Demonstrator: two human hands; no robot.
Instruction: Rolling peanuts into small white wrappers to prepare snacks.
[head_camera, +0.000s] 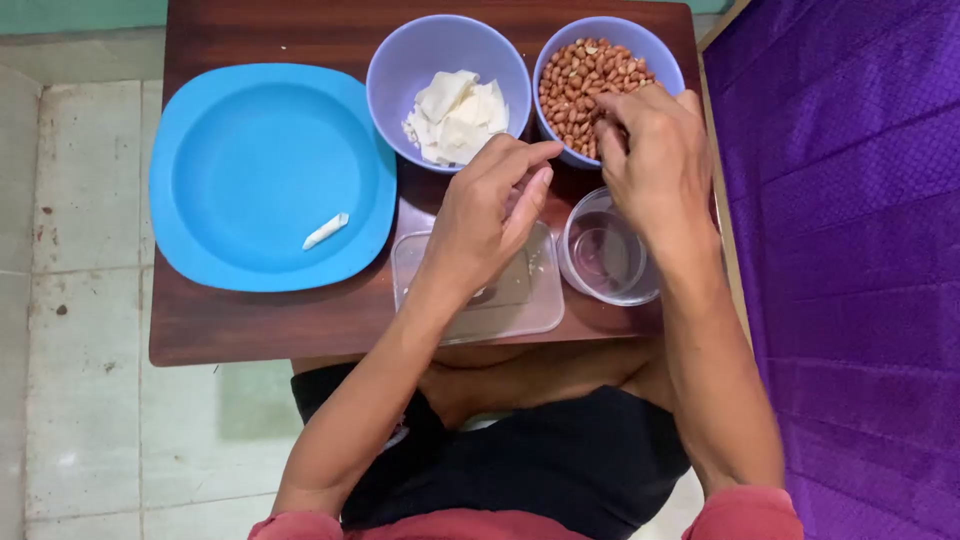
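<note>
Head view shows our right hand (655, 165) pinching small, light, slippery peanuts (585, 80) at fingertips, left hand (490, 215) loosely curled, seemingly empty, beside it.

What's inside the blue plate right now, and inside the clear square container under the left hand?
The blue plate holds one small white rolled piece. The clear square container is mostly covered by the left hand, so its contents cannot be made out.

both bare forearms reaching forward from the lap, left hand (487, 215) palm down, fingers curled loosely, thumb and forefinger tips nearly pinched, right hand (652, 160) a bit further ahead, knuckles up, fingertips bunched downward, hands close but apart
</note>
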